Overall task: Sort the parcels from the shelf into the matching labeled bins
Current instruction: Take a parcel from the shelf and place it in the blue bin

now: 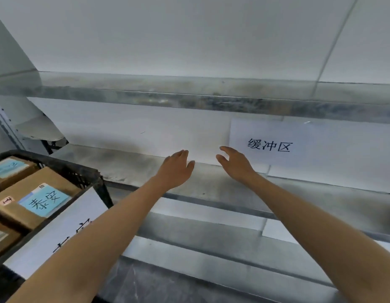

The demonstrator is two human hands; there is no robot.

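Both hands reach over the metal shelf [146, 169]: left hand [175, 169] and right hand [237, 164], each grip spread wide, holding nothing.

A white paper sign [269, 145] printed with three black characters, 缓冲区, lies flat against a pale back panel [124, 125], which runs on well to the sign's left. A plain white wall [189, 36] fills the view above the sign. A thin dark seam [333, 40] slants down this wall, above and to the right of the sign. Far up and to the left of the sign, a grey surface [10, 51] slopes away at an angle. A long pale strip [211, 217] lies below the sign and to its left. A white sheet [274, 231] sits almost straight below the sign. Further below, to the sign's lower left, is a dark mottled grey surface [146, 285].
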